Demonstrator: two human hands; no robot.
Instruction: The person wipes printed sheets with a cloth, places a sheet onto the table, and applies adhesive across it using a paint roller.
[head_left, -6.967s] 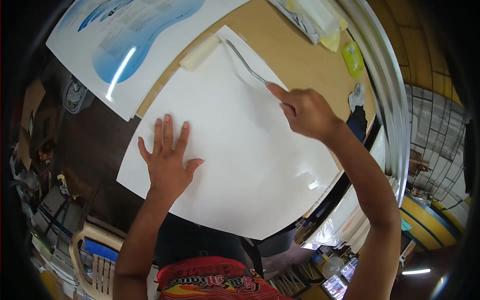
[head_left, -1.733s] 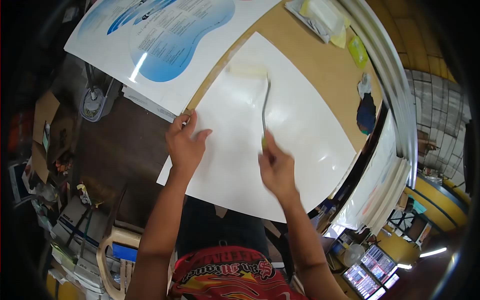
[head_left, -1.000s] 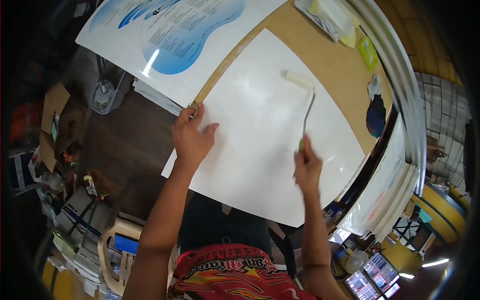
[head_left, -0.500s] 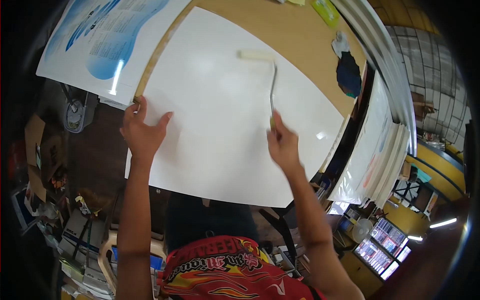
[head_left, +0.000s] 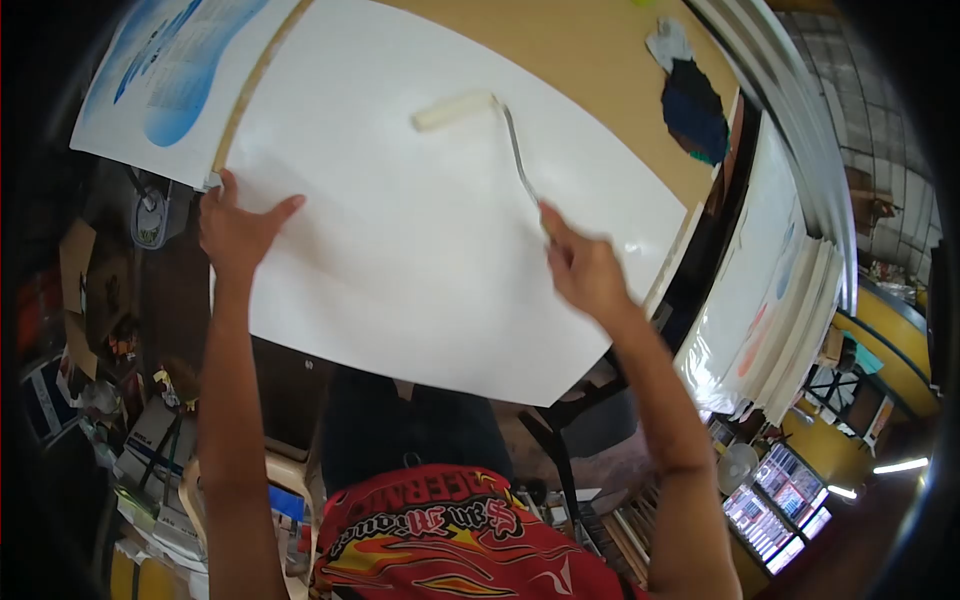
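Note:
A large white sheet covers the near part of the work surface, its lower edge hanging out toward my body. My right hand is closed around the handle of a paint roller. The roller's pale cover lies slantwise over the upper middle of the sheet, slightly blurred; a thin bent metal rod joins it to the handle. At the sheet's left edge rests my left hand, thumb stretched out over the white surface and fingers apart, holding nothing visible.
Left of the sheet is a blue-and-white printed panel. Brown board shows behind, with a dark cloth and a grey rag on it. Plastic-wrapped panels lean at the right. A plastic chair stands lower left.
The roller has swung left over the sheet, its rod now leaning left from my right hand. My left hand remains at the sheet's edge. The whole view has shifted a little.

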